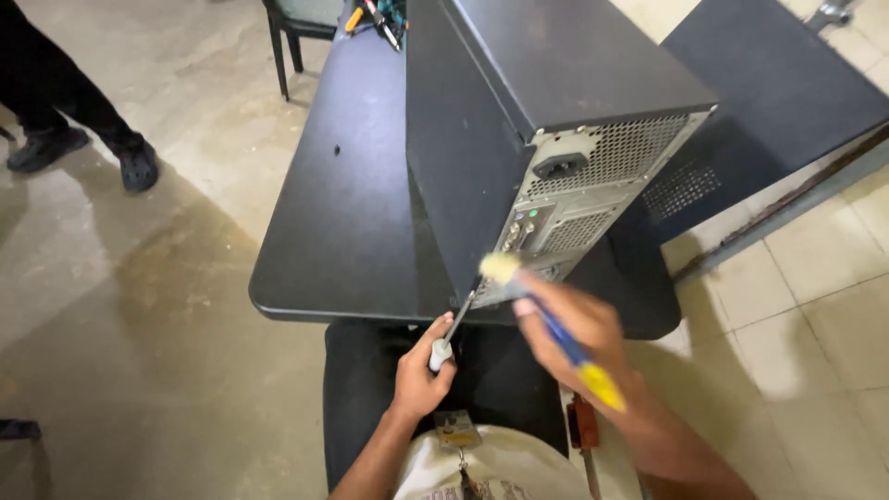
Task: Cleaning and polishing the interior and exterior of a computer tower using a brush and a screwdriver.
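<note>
**Rear panel of computer case under brush**

The right hand (579,333), fingers wrapped round a blue-and-yellow-handled paintbrush (546,319) (blurred), sets pale bristles against the black metal tower case (519,120) standing on the dark table (343,213). The left hand (421,370) grips a grey-handled screwdriver (451,333) at the case's lower corner.

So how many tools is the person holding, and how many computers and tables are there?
Brushes: 1, the blue and yellow brush in the right hand
Screwdrivers: 1, the screwdriver in the left hand
Computers: 1, the black computer case
Tables: 1, the dark table
Total: 4
</note>
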